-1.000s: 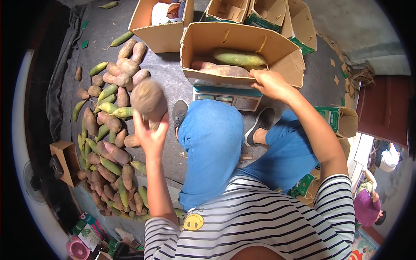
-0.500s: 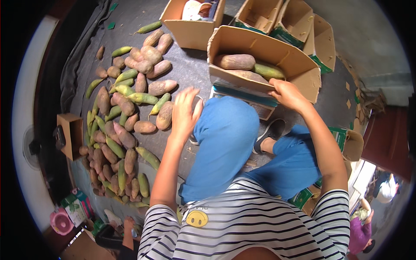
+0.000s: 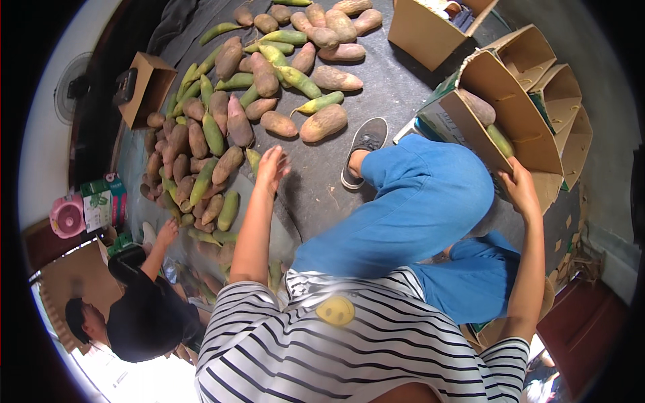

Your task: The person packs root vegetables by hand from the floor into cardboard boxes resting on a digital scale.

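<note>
Both hands are working at once. Reaching out over the dark floor mat (image 3: 403, 87), the left hand (image 3: 272, 168) is hanging with its fingers spread and loose, gripping nothing, just beside a small yellow-green fruit (image 3: 253, 160) at the edge of the big pile of fruit (image 3: 201, 141). That pile, a mix of reddish-brown and green oblong fruits, is spreading from the top of the view down the left side. A lone pair, one brownish fruit (image 3: 324, 123) and one green fruit (image 3: 321, 103), is lying a little beyond the fingers, near a grey shoe (image 3: 365, 144) on the person's foot.

Out to the right, the right hand (image 3: 521, 191) is gripping the lower edge of an open cardboard box (image 3: 517, 127), fingers curled around the flap. Inside this box a brown fruit (image 3: 478, 107) and a green fruit in the box (image 3: 500, 140) are lying side by side against the wall. More empty cardboard boxes (image 3: 561, 101) are standing nested right behind it, and another box (image 3: 430, 33) is sitting farther off at the top.

Blue trousers (image 3: 416, 208) are covering the bent knee between the two arms. At lower left a second person in a black top (image 3: 144, 309) is reaching one hand (image 3: 166, 232) toward the near end of the pile. A small brown carton (image 3: 144, 87) is standing at the pile's left edge.
</note>
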Action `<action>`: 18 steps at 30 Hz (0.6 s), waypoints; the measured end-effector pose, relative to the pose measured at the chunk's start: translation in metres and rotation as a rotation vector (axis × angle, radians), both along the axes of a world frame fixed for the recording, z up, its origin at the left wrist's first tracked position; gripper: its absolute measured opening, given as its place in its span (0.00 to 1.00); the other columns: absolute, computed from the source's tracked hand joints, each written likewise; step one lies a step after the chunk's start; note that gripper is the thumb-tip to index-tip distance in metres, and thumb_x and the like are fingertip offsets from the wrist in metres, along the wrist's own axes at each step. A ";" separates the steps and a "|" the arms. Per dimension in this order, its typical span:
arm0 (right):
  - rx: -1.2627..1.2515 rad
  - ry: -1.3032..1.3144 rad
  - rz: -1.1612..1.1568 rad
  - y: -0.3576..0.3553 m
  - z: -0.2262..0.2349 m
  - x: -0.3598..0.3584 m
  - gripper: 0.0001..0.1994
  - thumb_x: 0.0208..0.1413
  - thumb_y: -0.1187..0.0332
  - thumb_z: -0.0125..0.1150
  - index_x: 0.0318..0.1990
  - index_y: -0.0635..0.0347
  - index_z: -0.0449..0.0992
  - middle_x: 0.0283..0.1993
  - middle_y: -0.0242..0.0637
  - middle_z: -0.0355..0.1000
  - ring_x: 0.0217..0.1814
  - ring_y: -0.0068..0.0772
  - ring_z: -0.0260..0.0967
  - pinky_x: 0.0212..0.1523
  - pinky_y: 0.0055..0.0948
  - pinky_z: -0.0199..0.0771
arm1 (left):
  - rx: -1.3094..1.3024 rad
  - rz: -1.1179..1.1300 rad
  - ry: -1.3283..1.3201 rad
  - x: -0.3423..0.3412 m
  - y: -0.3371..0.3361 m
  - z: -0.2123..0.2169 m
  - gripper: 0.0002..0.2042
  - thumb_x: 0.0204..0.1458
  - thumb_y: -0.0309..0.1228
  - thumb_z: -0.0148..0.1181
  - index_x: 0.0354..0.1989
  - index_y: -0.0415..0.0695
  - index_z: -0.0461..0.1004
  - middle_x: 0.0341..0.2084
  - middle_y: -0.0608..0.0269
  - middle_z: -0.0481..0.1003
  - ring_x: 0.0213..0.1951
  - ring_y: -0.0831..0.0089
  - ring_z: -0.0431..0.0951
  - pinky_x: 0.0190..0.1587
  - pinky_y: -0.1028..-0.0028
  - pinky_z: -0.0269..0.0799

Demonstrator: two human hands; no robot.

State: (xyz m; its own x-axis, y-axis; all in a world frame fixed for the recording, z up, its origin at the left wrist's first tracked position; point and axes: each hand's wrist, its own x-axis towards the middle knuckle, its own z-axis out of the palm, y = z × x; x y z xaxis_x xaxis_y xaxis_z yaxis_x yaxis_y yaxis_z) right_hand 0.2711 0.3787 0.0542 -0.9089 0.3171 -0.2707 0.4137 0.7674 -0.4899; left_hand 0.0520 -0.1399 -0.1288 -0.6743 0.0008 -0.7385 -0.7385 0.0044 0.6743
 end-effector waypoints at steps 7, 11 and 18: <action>-0.058 -0.042 -0.084 -0.004 0.001 -0.003 0.10 0.51 0.79 0.54 0.41 0.65 0.66 0.35 0.49 0.70 0.39 0.42 0.70 0.41 0.32 0.67 | -0.015 0.084 0.037 -0.007 -0.020 -0.009 0.27 0.50 0.46 0.60 0.55 0.49 0.62 0.44 0.62 0.71 0.44 0.65 0.74 0.41 0.66 0.68; -0.062 -0.049 -0.103 -0.003 0.000 -0.003 0.10 0.51 0.78 0.54 0.42 0.65 0.67 0.35 0.48 0.71 0.38 0.41 0.70 0.41 0.32 0.67 | 0.010 0.111 0.039 -0.003 -0.026 -0.009 0.26 0.50 0.45 0.60 0.55 0.49 0.62 0.44 0.62 0.71 0.44 0.66 0.74 0.41 0.66 0.68; -0.052 -0.034 -0.085 0.001 -0.009 0.001 0.10 0.53 0.76 0.55 0.42 0.64 0.67 0.32 0.46 0.69 0.35 0.37 0.67 0.39 0.30 0.66 | -0.351 0.071 0.151 0.012 -0.074 -0.055 0.28 0.47 0.41 0.63 0.54 0.40 0.63 0.44 0.57 0.71 0.43 0.66 0.74 0.43 0.68 0.69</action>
